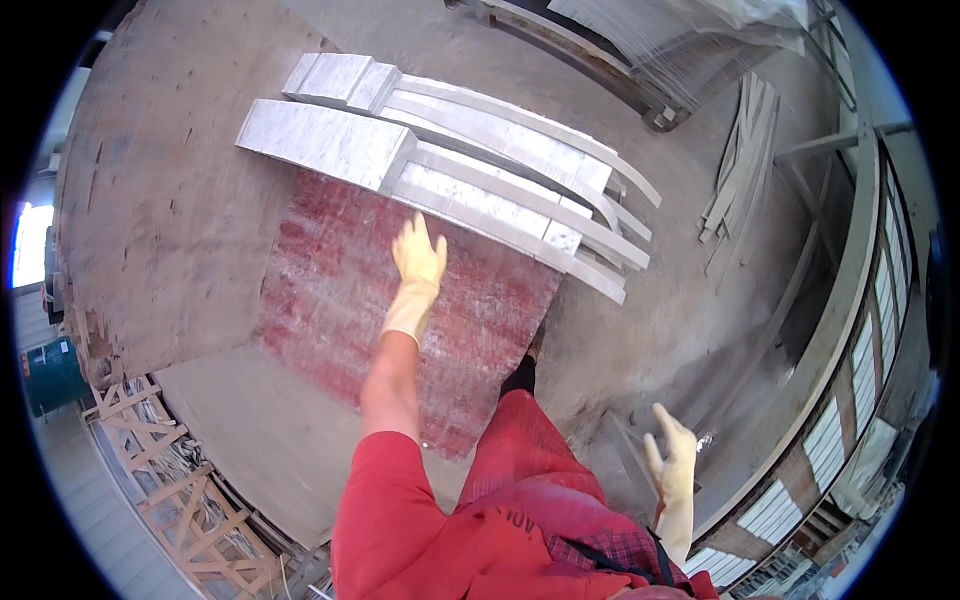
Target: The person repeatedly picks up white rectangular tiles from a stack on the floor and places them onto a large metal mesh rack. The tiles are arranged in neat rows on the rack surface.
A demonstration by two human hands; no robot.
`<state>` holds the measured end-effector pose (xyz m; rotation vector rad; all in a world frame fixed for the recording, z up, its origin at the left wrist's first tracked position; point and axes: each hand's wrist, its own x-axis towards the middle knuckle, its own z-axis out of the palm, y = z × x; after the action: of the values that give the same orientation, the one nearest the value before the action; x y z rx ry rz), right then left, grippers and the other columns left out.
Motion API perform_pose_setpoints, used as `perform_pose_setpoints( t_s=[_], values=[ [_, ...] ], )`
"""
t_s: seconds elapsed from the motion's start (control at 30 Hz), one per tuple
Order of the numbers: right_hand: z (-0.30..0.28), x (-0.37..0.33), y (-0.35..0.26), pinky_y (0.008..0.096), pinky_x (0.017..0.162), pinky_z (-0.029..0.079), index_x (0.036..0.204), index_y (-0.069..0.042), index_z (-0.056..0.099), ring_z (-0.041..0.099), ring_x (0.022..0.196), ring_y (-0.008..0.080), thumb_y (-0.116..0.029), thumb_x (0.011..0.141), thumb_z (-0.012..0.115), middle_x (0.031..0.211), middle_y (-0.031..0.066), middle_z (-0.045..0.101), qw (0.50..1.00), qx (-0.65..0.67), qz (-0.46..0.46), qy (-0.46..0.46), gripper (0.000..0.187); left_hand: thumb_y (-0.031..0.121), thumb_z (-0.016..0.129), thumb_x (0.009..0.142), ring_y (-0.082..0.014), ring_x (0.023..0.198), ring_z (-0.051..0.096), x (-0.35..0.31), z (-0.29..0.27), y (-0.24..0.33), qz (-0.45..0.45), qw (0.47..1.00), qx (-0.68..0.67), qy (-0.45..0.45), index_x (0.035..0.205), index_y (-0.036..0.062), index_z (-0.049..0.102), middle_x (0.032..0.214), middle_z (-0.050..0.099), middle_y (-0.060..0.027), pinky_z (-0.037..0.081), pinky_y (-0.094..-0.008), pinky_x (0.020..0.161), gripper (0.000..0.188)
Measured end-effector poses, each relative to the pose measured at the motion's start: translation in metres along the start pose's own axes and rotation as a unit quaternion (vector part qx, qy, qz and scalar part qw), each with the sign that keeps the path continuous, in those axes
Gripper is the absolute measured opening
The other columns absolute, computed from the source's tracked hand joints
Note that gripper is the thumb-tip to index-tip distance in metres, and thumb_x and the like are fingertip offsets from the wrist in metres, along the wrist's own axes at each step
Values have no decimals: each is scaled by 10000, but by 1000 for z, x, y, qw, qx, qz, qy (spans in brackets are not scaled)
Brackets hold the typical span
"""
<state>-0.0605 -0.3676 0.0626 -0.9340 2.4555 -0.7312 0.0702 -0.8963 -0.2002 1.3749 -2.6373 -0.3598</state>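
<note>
My left hand (419, 258), in a cream rubber glove, reaches out over a red, scuffed board (340, 270). Its fingers are stretched and hold nothing. Just beyond the fingertips lies the nearer stack of white, grey-veined marble-like pieces (330, 140). Long pale strips (500, 190) run along its right part and stick out past the end. Behind it is a second, similar stack (340, 80), also with strips on it. Off to the right, away from the stacks, my right hand (675, 455), gloved alike, hangs beside my body with fingers apart and nothing in them.
A large brown wooden sheet (170, 190) fills the left. Thin loose strips (742, 150) lie on the floor at the far right. At the back is a wooden beam (570, 55) near plastic sheeting (690, 35). A wooden crate frame (185, 480) stands lower left, a green drum (55, 375) beyond it.
</note>
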Motion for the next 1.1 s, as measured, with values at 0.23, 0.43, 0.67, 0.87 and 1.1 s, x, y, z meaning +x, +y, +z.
perform_pose_setpoints(
  t_s=[0.23, 0.43, 0.67, 0.87, 1.1],
  values=[
    [25, 70, 0, 455, 956, 606, 1378, -45, 711, 763, 1094, 450, -37, 841, 804, 1203, 262, 778, 986, -11, 94, -134, 544, 326, 831, 908, -373, 1445, 509, 191, -25, -21, 70, 985, 157, 11, 1587, 63, 506, 1453, 596, -176, 333, -589, 1259, 797],
    [55, 83, 23, 470, 981, 591, 1400, -71, 710, 753, 1137, 441, -59, 857, 797, 1220, 254, 777, 968, 5, 160, -192, 550, 284, 862, 865, -368, 1503, 483, 274, -19, -35, 70, 944, 291, -138, 1517, 155, 589, 1491, 618, -153, 284, -604, 1288, 719],
    [81, 89, 29, 483, 1000, 585, 1459, -98, 694, 756, 1120, 393, -130, 902, 817, 1273, 226, 778, 946, 37, 214, -240, 571, 328, 886, 840, -391, 1402, 559, 279, -19, -43, 138, 947, 244, -158, 1230, 138, 729, 1301, 692, -161, 313, -614, 1281, 461],
    [85, 82, 45, 473, 997, 592, 1507, -115, 671, 760, 1126, 363, -157, 936, 808, 1295, 225, 775, 913, 53, 286, -286, 589, 235, 866, 826, -385, 1287, 643, 252, -9, -35, 167, 961, 172, -138, 1191, 114, 746, 1307, 694, -173, 463, -546, 1180, 404],
    [78, 83, 59, 435, 975, 596, 1528, -90, 654, 759, 1092, 314, -155, 954, 795, 1301, 223, 774, 904, 87, 335, -251, 595, 359, 947, 791, -400, 1324, 681, 238, -28, -27, -106, 978, 84, -159, 1708, 114, 345, 1477, 657, -205, 568, -505, 1103, 1124]
  ],
)
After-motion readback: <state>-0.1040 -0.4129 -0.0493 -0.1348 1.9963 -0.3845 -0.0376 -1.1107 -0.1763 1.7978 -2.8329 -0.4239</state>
